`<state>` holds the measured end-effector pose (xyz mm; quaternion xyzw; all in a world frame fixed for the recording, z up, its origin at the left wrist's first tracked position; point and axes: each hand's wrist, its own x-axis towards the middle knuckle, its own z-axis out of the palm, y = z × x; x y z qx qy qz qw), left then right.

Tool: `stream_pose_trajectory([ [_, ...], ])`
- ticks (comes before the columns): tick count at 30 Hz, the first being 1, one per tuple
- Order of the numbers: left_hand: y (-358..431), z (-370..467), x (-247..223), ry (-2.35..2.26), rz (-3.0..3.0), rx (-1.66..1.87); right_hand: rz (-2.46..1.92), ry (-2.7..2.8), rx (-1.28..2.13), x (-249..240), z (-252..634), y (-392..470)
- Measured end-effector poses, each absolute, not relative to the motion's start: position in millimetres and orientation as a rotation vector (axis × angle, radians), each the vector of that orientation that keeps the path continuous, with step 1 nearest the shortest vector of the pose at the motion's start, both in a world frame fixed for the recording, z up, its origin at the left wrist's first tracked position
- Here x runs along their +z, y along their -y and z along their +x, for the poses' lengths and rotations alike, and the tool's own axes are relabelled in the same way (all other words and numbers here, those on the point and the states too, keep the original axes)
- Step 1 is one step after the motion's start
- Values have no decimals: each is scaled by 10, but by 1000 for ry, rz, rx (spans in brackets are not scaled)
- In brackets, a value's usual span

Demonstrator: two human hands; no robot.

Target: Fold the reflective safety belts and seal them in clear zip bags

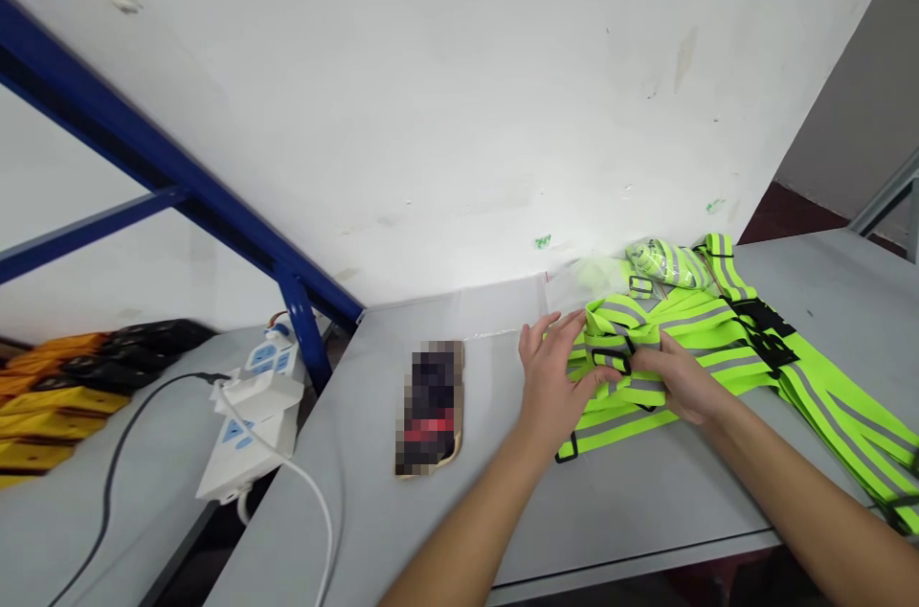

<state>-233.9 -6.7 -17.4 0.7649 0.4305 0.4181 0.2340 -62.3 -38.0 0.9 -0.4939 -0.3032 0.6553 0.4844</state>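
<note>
My left hand (554,379) and my right hand (682,381) close from either side around a folded bundle of neon-yellow reflective straps (623,318). The bundle has grey stripes, and a black plastic buckle (611,360) faces me near my left thumb. Beneath and behind it lie more reflective straps (732,363), joined by a black patch (772,336) and trailing to the right across the grey table. A second black buckle (567,447) lies below my left hand. Part of my right fingers is hidden by the bundle.
A clear bag (667,262) with rolled straps inside lies against the wall. A phone (431,408) with a blurred screen rests left of my hands. Further left are a white power strip (251,435) with cables, a blue metal frame (215,205) and yellow and black packs (64,406).
</note>
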Motion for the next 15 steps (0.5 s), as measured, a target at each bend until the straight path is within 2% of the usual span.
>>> stream_pose_trajectory([
  [10,101,-2294,-154,-1280,1919,1097,-1089,1143,1557,35,-621,303],
  [15,-10,-2481,-24,-1088,1809,852,-1160,1170,1583,2,-575,267],
])
